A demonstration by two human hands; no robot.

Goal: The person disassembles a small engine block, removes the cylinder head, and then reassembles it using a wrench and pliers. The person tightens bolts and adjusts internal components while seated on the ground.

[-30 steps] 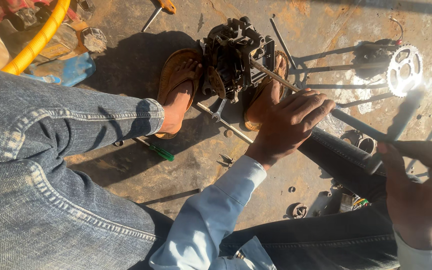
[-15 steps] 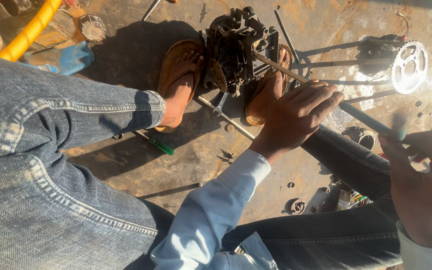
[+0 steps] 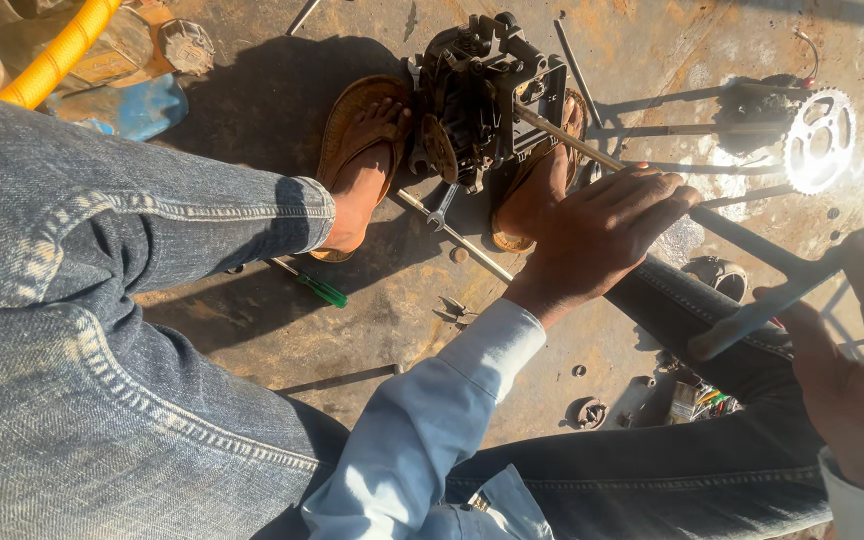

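Stained, sunlit concrete floor (image 3: 252,330) serves as the workshop, scattered with small parts, as a person in jeans sits with a dark, greasy engine block (image 3: 477,95) pinned upright between two sandalled feet (image 3: 362,170). A long T-handled wrench (image 3: 752,250) runs from the block's right side back toward the person. The left hand (image 3: 602,235) lies flat and loosely curled over the shaft just behind the block, steadying it, while the right hand (image 3: 857,380) wraps around the crossbar at the near end, at the frame's right edge; how tightly its fingers close cannot be told, since part of the hand is cut off. Compared with a second ago, the left hand has slid forward along the shaft, closer to the block, and the crossbar has swung to a new angle in the right hand, which now shows larger and higher in the view; the block itself stays clamped between the feet in the same spot. That reads as the wrench being turned on a fastener inside the block, with the turning apparently still under way. Around the work lie a green-handled screwdriver (image 3: 312,285) beside the left foot, a thin metal rod (image 3: 457,240) and a small spanner (image 3: 440,210) in front of the block, a chain sprocket (image 3: 820,140) well apart at upper right, and a yellow hose (image 3: 57,50) with a blue scrap (image 3: 132,105) at upper left.
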